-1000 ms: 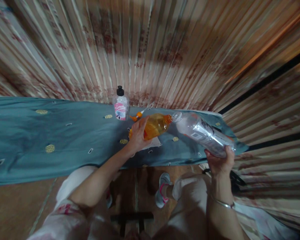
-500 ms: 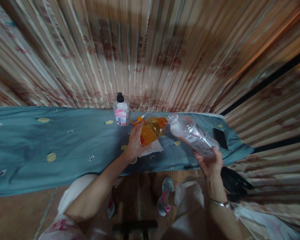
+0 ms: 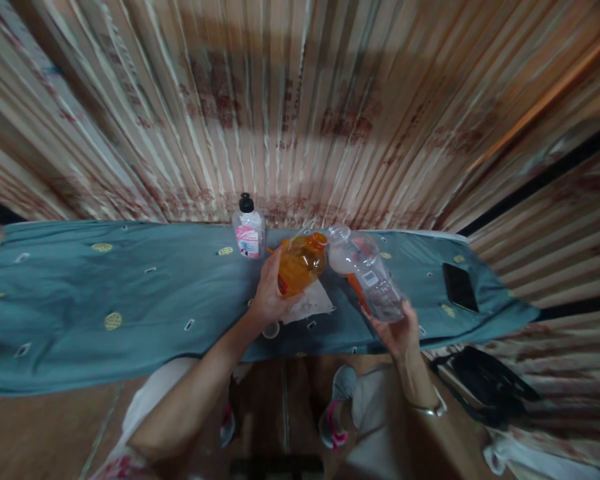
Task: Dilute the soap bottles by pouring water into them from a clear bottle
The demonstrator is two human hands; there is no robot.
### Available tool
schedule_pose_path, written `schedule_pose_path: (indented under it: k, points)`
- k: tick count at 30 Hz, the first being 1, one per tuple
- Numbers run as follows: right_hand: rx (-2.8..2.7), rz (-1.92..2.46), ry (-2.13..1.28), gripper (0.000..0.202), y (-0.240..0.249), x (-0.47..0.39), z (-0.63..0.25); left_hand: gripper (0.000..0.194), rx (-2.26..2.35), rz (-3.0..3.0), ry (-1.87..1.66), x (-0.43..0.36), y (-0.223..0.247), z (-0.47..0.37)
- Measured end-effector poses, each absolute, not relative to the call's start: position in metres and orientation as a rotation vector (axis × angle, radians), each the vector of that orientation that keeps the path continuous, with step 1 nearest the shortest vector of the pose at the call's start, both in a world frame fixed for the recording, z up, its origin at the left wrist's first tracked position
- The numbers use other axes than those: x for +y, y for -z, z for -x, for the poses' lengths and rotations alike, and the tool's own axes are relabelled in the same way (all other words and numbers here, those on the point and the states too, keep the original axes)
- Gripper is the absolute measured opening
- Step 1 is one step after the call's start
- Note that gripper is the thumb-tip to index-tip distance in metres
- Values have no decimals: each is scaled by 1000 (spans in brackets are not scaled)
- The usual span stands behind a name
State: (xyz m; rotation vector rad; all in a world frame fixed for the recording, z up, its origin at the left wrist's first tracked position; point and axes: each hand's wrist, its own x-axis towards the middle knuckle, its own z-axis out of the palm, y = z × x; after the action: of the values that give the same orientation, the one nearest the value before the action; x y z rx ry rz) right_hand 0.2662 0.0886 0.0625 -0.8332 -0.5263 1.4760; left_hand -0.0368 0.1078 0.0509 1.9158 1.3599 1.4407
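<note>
My left hand (image 3: 271,293) is wrapped round an orange see-through bottle (image 3: 303,262), which leans to the right with its open neck up. In my right hand (image 3: 397,330) is a clear plastic bottle (image 3: 373,277), gripped near its base and tilted so that its mouth points up and left. The two necks are close together; whether they touch I cannot tell. Under the orange bottle lies a white sheet or cloth (image 3: 313,303). A small round cap-like piece (image 3: 271,329) rests just below my left hand. An orange pump top is mostly hidden behind that hand.
A clear bottle with a black cap and pink label (image 3: 249,233) stands at the back of the teal cloth-covered table (image 3: 155,280). A dark phone (image 3: 461,287) lies at the right end. Pleated curtain (image 3: 290,120) hangs behind. A black bag (image 3: 487,383) sits below on the right.
My right hand has brought the clear bottle a little left and made it steeper. The orange bottle stays in my left hand, standing slightly more upright. The whole view has shifted slightly.
</note>
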Motion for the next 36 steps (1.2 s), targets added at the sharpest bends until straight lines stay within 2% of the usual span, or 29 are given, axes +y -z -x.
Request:
schedule_pose_path:
  k: [10, 17, 29, 36]
  points:
    - [-421, 876, -1594, 47, -51, 89, -254, 107, 1305, -1899, -1435, 104, -60, 40]
    - [-342, 894, -1781, 62, -54, 87, -237, 117, 1392, -1696, -1421, 103, -58, 38]
    - [-285, 848, -1740, 60, -70, 85, -220, 100, 1401, -1617, -1554, 109, -63, 26]
    - [-325, 765, -1750, 59, -75, 80, -219, 112, 1444, -1668, -1506, 112, -57, 21]
